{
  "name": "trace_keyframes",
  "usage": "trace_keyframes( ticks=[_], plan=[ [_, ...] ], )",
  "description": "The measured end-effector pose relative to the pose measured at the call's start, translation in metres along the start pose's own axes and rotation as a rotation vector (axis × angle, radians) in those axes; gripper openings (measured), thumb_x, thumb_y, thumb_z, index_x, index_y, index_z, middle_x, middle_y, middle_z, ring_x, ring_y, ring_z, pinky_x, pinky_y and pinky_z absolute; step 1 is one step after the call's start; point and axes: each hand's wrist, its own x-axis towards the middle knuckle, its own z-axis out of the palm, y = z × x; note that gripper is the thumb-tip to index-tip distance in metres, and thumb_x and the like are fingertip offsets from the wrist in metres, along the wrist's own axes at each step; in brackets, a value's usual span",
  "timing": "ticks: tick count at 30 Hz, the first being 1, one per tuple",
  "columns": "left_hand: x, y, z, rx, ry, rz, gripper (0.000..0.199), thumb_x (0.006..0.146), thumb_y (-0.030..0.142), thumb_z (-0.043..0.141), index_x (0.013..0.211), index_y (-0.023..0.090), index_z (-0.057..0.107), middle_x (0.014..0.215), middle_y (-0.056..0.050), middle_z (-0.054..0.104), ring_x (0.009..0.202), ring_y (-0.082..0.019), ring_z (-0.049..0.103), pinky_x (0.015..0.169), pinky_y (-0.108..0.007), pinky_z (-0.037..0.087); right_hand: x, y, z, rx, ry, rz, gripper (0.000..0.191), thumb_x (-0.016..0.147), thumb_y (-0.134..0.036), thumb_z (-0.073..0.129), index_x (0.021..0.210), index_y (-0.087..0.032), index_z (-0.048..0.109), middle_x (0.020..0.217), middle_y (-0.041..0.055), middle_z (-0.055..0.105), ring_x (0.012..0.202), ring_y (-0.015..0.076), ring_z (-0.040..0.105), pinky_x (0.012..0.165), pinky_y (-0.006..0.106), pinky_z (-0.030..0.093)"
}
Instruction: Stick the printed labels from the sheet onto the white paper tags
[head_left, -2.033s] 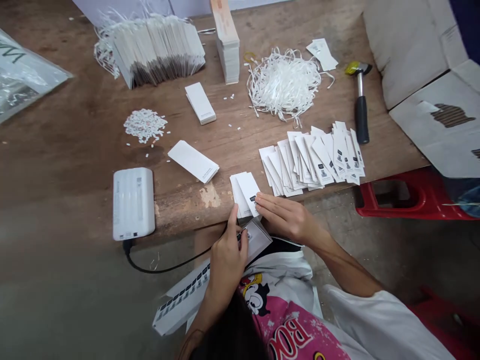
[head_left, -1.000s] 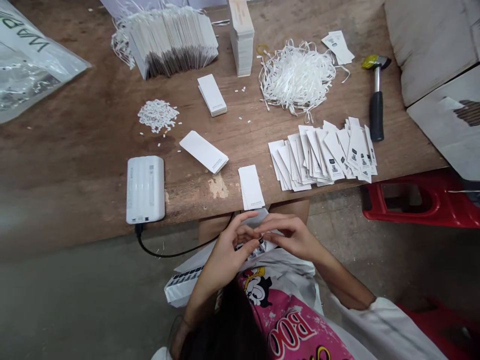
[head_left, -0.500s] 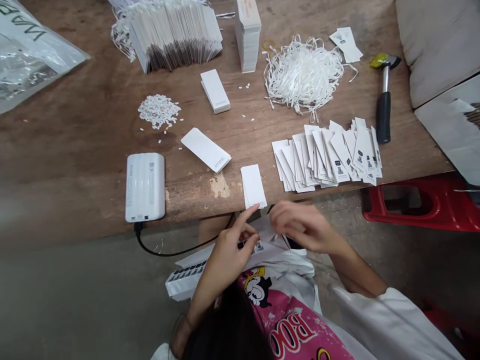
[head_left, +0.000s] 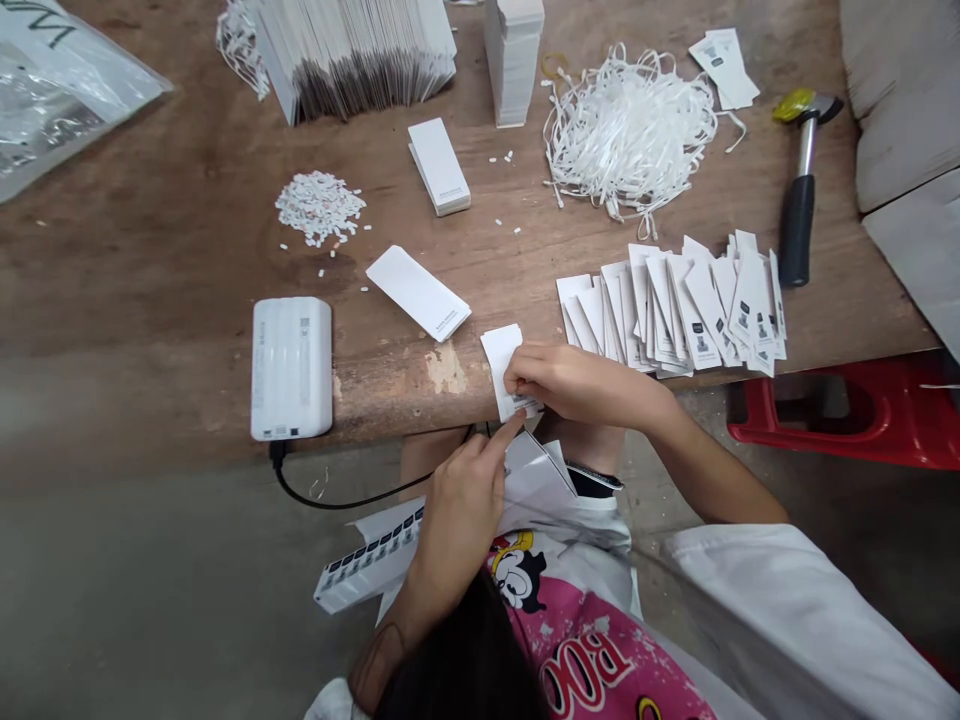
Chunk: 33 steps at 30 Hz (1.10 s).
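A small pile of white printed cards (head_left: 500, 350) lies at the table's front edge. My right hand (head_left: 559, 382) is over it, fingers bent and pressed together against the top card; a small dark patch shows under the fingertips, too hidden to name. My left hand (head_left: 465, 485) is just below the table edge, its index finger stretched to the card's lower edge. Its other fingers are curled around a white strip of printed labels (head_left: 375, 555), which lies across the lap and shows on both sides of the hand.
Two more card stacks (head_left: 418, 293) lie behind, near a heap of small white pieces (head_left: 319, 208) and a white power bank (head_left: 291, 368) with a black cable. To the right are overlapping printed cards (head_left: 671, 305), tangled white strings (head_left: 630, 130), a hammer (head_left: 798, 225) and a red stool (head_left: 847, 415).
My right hand has moved from above the lap, beside my left hand, up and left onto the card pile. My left hand has shifted slightly; the view has moved a little.
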Motion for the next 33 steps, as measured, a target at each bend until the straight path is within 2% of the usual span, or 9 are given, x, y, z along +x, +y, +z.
trace_keyframes(
  ticks=[4, 10, 16, 19, 22, 25, 27, 30, 33],
  plan=[
    [0.000, -0.001, 0.001, -0.004, -0.003, -0.001, 0.055, 0.094, 0.013, 0.039, 0.142, 0.040, 0.039, 0.083, 0.001, 0.059, 0.080, -0.018, 0.061, 0.073, -0.029, 0.045, 0.002, 0.001, -0.004, -0.023, -0.047, -0.006, 0.015, 0.090, -0.007, 0.048, 0.084, -0.015, 0.058, 0.083, 0.0042, 0.060, 0.078, 0.0159, 0.054, 0.070, 0.026, 0.039],
    [0.000, -0.001, 0.001, 0.021, 0.012, 0.015, 0.055, 0.093, 0.012, 0.038, 0.142, 0.038, 0.040, 0.086, 0.000, 0.061, 0.081, -0.017, 0.061, 0.074, -0.028, 0.046, 0.002, -0.003, -0.004, -0.039, -0.039, 0.004, 0.016, 0.089, -0.005, 0.047, 0.084, -0.015, 0.059, 0.083, 0.0048, 0.061, 0.078, 0.0164, 0.054, 0.071, 0.027, 0.039],
    [0.001, 0.003, 0.004, 0.162, 0.033, 0.020, 0.065, 0.091, 0.009, 0.038, 0.149, 0.035, 0.025, 0.087, -0.001, 0.060, 0.077, -0.017, 0.061, 0.072, -0.027, 0.046, 0.003, -0.003, -0.002, -0.093, -0.017, 0.001, 0.015, 0.087, -0.005, 0.050, 0.081, -0.015, 0.059, 0.080, 0.0047, 0.061, 0.076, 0.0172, 0.054, 0.069, 0.027, 0.041],
    [0.002, 0.004, 0.006, 0.198, 0.037, -0.005, 0.068, 0.090, 0.007, 0.041, 0.149, 0.037, 0.024, 0.084, -0.001, 0.060, 0.077, -0.017, 0.061, 0.070, -0.026, 0.046, 0.000, -0.007, -0.001, -0.156, -0.009, 0.046, 0.013, 0.087, -0.006, 0.051, 0.087, -0.014, 0.061, 0.082, 0.0064, 0.063, 0.076, 0.0190, 0.057, 0.069, 0.030, 0.045],
    [0.003, 0.005, 0.005, 0.208, 0.036, -0.017, 0.069, 0.089, 0.008, 0.043, 0.149, 0.037, 0.024, 0.083, -0.001, 0.060, 0.079, -0.018, 0.063, 0.071, -0.027, 0.047, -0.009, -0.017, 0.002, -0.244, 0.163, 0.149, 0.028, 0.090, -0.007, 0.046, 0.115, -0.012, 0.057, 0.105, 0.0140, 0.065, 0.094, 0.0254, 0.062, 0.078, 0.037, 0.052],
    [0.005, 0.006, 0.003, 0.195, 0.034, -0.030, 0.067, 0.089, 0.009, 0.043, 0.148, 0.038, 0.027, 0.084, -0.001, 0.062, 0.078, -0.019, 0.064, 0.071, -0.027, 0.048, -0.023, -0.027, 0.013, -0.280, 0.432, 0.166, 0.046, 0.092, -0.007, 0.043, 0.137, -0.015, 0.043, 0.138, 0.0187, 0.050, 0.126, 0.0300, 0.051, 0.097, 0.046, 0.049],
    [0.006, 0.004, 0.003, 0.158, 0.042, -0.018, 0.064, 0.090, 0.009, 0.042, 0.146, 0.037, 0.032, 0.086, -0.002, 0.064, 0.080, -0.019, 0.065, 0.071, -0.028, 0.048, -0.033, -0.028, 0.026, -0.266, 0.475, 0.087, 0.045, 0.092, -0.009, 0.045, 0.137, -0.015, 0.044, 0.140, 0.0186, 0.050, 0.132, 0.0290, 0.046, 0.103, 0.048, 0.047],
    [0.006, -0.003, 0.007, 0.016, 0.082, 0.005, 0.054, 0.090, 0.011, 0.043, 0.141, 0.030, 0.038, 0.092, -0.002, 0.068, 0.085, -0.019, 0.067, 0.074, -0.028, 0.049, -0.043, -0.024, 0.049, -0.274, 0.430, -0.024, 0.038, 0.093, -0.009, 0.046, 0.131, -0.013, 0.052, 0.132, 0.0171, 0.059, 0.132, 0.0277, 0.047, 0.104, 0.050, 0.048],
    [0.005, -0.009, 0.011, -0.125, 0.167, -0.071, 0.046, 0.090, 0.016, 0.047, 0.134, 0.024, 0.037, 0.092, -0.002, 0.071, 0.080, -0.019, 0.069, 0.071, -0.029, 0.050, -0.050, -0.020, 0.065, -0.287, 0.499, -0.075, 0.033, 0.093, -0.007, 0.046, 0.124, -0.011, 0.058, 0.129, 0.0159, 0.061, 0.132, 0.0269, 0.047, 0.103, 0.050, 0.050]
  ],
)
